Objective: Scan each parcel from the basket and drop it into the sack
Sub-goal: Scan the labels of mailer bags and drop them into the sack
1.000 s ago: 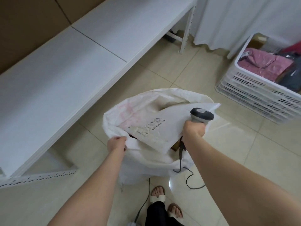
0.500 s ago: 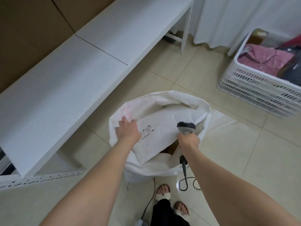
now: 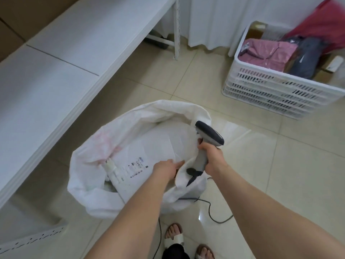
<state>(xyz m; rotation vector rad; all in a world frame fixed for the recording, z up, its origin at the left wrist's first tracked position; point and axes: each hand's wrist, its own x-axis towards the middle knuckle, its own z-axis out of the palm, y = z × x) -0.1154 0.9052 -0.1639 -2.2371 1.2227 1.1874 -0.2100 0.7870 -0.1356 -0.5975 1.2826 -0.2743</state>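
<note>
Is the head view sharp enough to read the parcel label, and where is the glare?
Head view: the label on the parcel in the sack is too soft to read; glare sits on the floor tiles beside the scanner; the red bag by the basket is smeared by blur.

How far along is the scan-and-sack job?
Done: a white labelled parcel lies in the sack. In hand: the right hand grips the scanner at the sack's rim; the left hand reaches onto that parcel. Left: a pink parcel and a grey parcel wait in the basket.
</note>
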